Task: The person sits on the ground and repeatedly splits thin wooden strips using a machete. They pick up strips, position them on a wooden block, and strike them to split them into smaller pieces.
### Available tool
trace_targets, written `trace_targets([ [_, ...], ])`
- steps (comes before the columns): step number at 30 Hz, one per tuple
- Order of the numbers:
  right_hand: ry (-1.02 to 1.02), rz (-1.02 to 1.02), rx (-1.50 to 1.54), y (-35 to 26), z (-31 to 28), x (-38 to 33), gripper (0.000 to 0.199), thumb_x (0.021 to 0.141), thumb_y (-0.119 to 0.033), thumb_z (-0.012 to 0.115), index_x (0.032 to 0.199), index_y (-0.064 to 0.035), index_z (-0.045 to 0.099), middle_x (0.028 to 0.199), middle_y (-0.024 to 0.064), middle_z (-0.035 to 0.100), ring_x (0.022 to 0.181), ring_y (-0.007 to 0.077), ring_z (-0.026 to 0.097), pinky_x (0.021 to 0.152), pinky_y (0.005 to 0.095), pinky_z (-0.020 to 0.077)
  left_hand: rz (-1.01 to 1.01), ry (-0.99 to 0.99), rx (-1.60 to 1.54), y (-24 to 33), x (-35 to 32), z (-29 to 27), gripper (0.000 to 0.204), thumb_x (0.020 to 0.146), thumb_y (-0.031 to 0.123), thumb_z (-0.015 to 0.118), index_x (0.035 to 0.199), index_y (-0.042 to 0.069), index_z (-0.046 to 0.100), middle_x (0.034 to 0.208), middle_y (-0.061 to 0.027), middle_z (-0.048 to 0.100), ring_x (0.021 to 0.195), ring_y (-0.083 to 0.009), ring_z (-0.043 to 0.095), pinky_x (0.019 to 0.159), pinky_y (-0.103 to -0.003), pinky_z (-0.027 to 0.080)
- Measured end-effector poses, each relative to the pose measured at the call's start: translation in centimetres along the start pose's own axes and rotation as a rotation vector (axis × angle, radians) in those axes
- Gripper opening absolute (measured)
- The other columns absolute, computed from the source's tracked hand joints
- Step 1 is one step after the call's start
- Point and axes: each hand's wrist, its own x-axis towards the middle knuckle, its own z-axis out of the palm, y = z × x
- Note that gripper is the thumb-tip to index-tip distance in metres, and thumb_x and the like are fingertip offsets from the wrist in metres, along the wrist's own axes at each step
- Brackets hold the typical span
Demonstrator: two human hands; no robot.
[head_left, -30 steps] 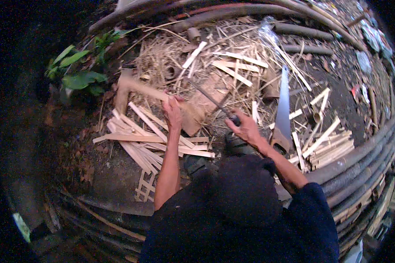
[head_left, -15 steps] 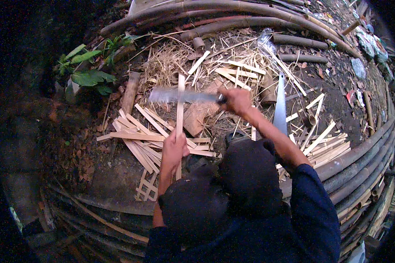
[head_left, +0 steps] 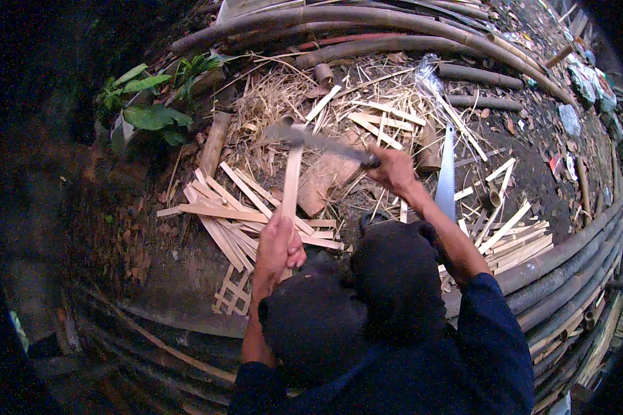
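Note:
My left hand [head_left: 278, 243] is closed around the lower part of a pale bamboo strip [head_left: 292, 178], which points away from me. A long-bladed machete [head_left: 325, 144], smeared by motion, is gripped in my right hand [head_left: 394, 169]. Its blade lies across the far end of the strip; whether it cuts in there is too blurred to tell. Beneath the blade sits a brown wooden block [head_left: 318, 185]. Beside my left hand spreads a pile of cut bamboo strips [head_left: 218, 214], with a small woven lattice [head_left: 232, 290] nearer me.
A handsaw [head_left: 447, 173] lies right of my right hand. More strips [head_left: 522, 238] are heaped at the right, beside stacked bamboo poles [head_left: 561, 270]. Shavings [head_left: 263, 104] cover the ground ahead, before long poles [head_left: 367, 17]. A leafy plant [head_left: 149, 114] grows at the left.
The machete has swung from nearly level to slanting, its tip now farther away over the strip's far end. The strip has turned and leans slightly right, still in my left hand.

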Motion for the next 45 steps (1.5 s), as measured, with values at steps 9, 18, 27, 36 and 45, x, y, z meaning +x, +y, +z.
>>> trace_targets([
  [9,-0.252,0.467,0.032,6.4,7.7,-4.3,0.053,0.078,-0.049,0.064,0.111,-0.0076,0.061,0.097,0.0213,0.064,0.091,0.0389,0.062,0.080,0.0467,0.0494,0.023,-0.040,0.213,-4.2,0.5,-2.0,0.040,0.101,0.026,0.036,0.138,0.010,0.034,0.057,0.0005,0.039,0.040,-0.0070,0.035,0.043,-0.025,0.043],
  [18,0.070,0.207,1.123,-5.0,3.6,4.9,0.048,0.086,-0.049,0.058,0.069,-0.0048,0.065,0.060,0.0002,0.055,0.053,0.0110,0.049,0.051,0.0287,0.0439,0.296,-0.019,0.525,-7.4,9.3,-1.7,0.036,0.099,0.025,0.040,0.128,0.005,0.044,0.071,-0.0042,0.049,0.057,-0.0132,0.048,0.054,-0.027,0.045],
  [27,0.017,0.145,1.069,-3.1,9.2,-2.8,0.045,0.097,-0.039,0.044,0.118,-0.0002,0.052,0.097,0.0114,0.059,0.087,0.0126,0.052,0.078,0.0291,0.0450,0.385,0.138,0.272,-7.0,18.5,6.0,0.029,0.095,0.022,0.045,0.112,0.000,0.054,0.084,-0.0081,0.057,0.074,-0.0210,0.054,0.066,-0.032,0.046],
  [36,0.398,0.709,0.452,10.4,8.5,-14.7,0.017,0.087,-0.013,0.049,0.088,0.0020,0.057,0.074,0.0140,0.055,0.072,0.0294,0.055,0.067,0.0415,0.0453,0.650,-0.114,0.971,-11.0,18.5,5.5,0.032,0.094,0.021,0.044,0.086,-0.004,0.062,0.074,-0.0143,0.060,0.070,-0.0177,0.054,0.066,-0.035,0.044],
  [45,0.890,1.263,0.189,25.5,0.8,-33.3,0.052,0.089,-0.027,0.050,0.127,0.0075,0.041,0.096,0.0261,0.060,0.074,0.0324,0.063,0.071,0.0409,0.0505,0.236,0.065,1.054,-15.5,11.1,-5.5,0.028,0.094,0.020,0.049,0.083,-0.003,0.058,0.064,-0.0125,0.049,0.061,-0.0165,0.044,0.060,-0.032,0.041],
])
